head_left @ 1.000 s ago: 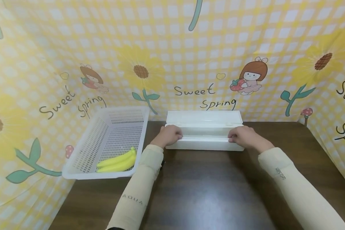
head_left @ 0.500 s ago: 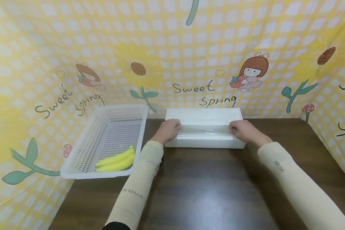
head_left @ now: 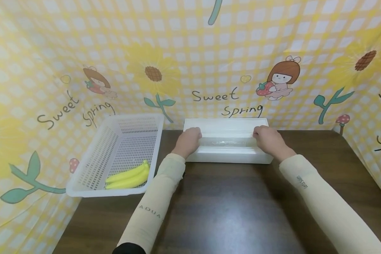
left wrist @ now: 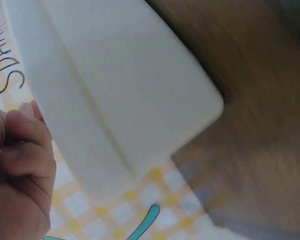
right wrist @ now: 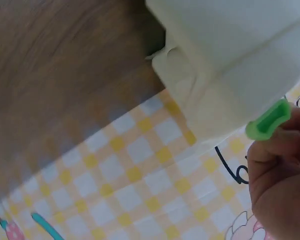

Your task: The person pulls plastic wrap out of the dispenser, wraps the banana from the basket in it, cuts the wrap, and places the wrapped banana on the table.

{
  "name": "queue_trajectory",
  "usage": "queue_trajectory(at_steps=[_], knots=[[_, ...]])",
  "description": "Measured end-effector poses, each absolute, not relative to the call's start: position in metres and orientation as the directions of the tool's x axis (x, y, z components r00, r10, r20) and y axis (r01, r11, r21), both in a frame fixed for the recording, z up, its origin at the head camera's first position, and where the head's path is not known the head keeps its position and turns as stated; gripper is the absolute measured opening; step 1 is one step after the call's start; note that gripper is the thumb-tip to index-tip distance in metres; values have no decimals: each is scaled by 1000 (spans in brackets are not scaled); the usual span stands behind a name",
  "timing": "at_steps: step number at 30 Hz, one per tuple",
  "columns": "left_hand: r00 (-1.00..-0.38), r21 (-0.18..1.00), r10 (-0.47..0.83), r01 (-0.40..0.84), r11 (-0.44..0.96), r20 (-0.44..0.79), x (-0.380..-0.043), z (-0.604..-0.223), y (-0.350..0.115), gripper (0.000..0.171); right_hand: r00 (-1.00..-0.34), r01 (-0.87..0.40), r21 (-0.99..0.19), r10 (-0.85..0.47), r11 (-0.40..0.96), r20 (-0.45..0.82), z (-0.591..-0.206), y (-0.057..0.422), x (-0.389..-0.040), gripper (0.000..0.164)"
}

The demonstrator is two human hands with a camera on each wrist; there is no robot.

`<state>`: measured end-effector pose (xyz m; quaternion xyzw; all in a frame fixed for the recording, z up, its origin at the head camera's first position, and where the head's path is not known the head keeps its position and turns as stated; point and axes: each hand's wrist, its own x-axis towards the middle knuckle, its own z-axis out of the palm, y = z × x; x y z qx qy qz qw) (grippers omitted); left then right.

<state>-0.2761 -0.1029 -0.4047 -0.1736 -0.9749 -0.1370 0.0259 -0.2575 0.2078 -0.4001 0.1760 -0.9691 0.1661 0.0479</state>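
Note:
A long white cling film dispenser box stands at the back of the table with its lid raised. Clear, shiny cling film stretches across its opening. My left hand pinches the film at the left end, fingers curled; in the left wrist view the fingers sit beside the box wall. At the right end my right hand pinches it too. In the right wrist view a small bright green piece shows at the box edge by my fingers; what it is I cannot tell.
To the left, a white perforated plastic basket holds yellow bananas. A yellow checked cloth hangs right behind the box and along both sides. The brown wooden table extends in front.
Both hands have risen slightly and moved back from the box's front edge toward the lid, drawing cling film with them. The basket and bananas have not moved.

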Motion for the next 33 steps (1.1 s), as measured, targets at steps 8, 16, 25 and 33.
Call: queue_trajectory(at_steps=[8, 16, 25, 33], knots=[[-951, 463, 287, 306, 832, 114, -276, -407, -105, 22, -960, -281, -422, -252, 862, 126, -397, 206, -257, 19], [-936, 404, 329, 351, 845, 126, -273, -411, -108, 25, -947, -322, -452, -287, 832, 146, -398, 207, -254, 17], [-943, 543, 331, 301, 784, 45, -271, -406, -117, 22, -952, -292, -430, -301, 854, 48, -406, 202, -257, 17], [-931, 430, 357, 355, 830, 80, -270, -411, -117, 23, -923, -384, -252, -358, 888, 143, -416, 200, -254, 14]])
